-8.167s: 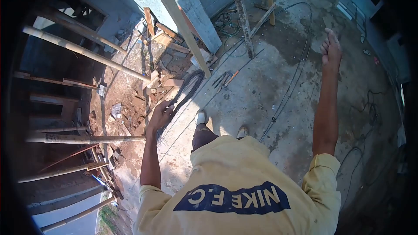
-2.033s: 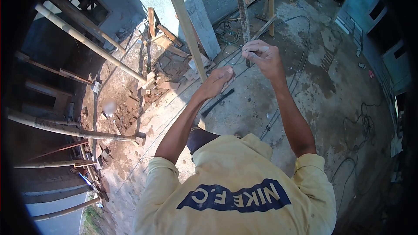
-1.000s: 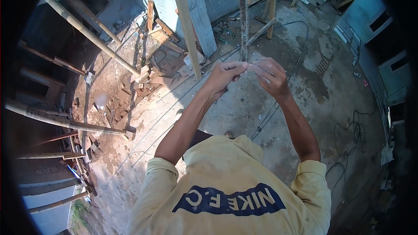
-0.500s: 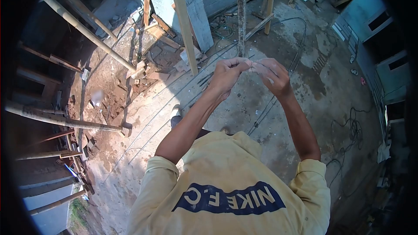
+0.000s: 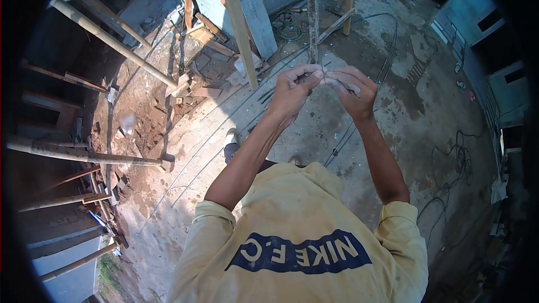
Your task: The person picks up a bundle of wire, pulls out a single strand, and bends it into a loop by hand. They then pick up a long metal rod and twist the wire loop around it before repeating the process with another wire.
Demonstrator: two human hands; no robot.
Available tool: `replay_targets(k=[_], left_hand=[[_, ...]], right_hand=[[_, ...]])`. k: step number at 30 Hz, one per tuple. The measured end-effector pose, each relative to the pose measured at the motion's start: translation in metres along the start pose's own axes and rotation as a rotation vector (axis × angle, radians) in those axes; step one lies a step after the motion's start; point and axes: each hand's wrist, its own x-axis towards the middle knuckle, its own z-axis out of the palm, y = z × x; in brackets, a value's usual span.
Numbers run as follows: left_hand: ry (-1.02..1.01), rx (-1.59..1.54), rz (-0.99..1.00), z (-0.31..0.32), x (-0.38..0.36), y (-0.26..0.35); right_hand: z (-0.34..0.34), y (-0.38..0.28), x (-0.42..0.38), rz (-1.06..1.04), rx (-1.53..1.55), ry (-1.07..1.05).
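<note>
Both hands are raised at chest height, with their fingertips nearly meeting. My left hand (image 5: 293, 93) is closed, its thumb pressed against the bent fingers. Opposite it, my right hand (image 5: 355, 91) pinches with thumb and forefinger. A thin wire (image 5: 324, 73), barely visible, runs between the two pinches; its ends are hidden by the fingers. Just beyond the hands stands an upright post (image 5: 312, 17) with a worn, dark surface.
A wooden prop (image 5: 236, 28) leans ahead on the left. Long steel bars (image 5: 196, 161) lie across the concrete floor (image 5: 387, 134). Wood offcuts (image 5: 205, 92) and rubble are heaped to the left, near bamboo poles (image 5: 115, 45). A loose cable (image 5: 463, 163) coils at right.
The fingertips have drawn slightly apart, and the thin wire shows between them. The view has shifted a little; both hands stay pinched at about the same height.
</note>
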Motion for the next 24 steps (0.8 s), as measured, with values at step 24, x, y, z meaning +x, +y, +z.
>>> replay_targets(k=[24], left_hand=[[0.066,0.161,-0.047,-0.029,-0.002,0.011]], right_hand=[[0.003,-0.001,-0.003,-0.012,-0.05,-0.185]])
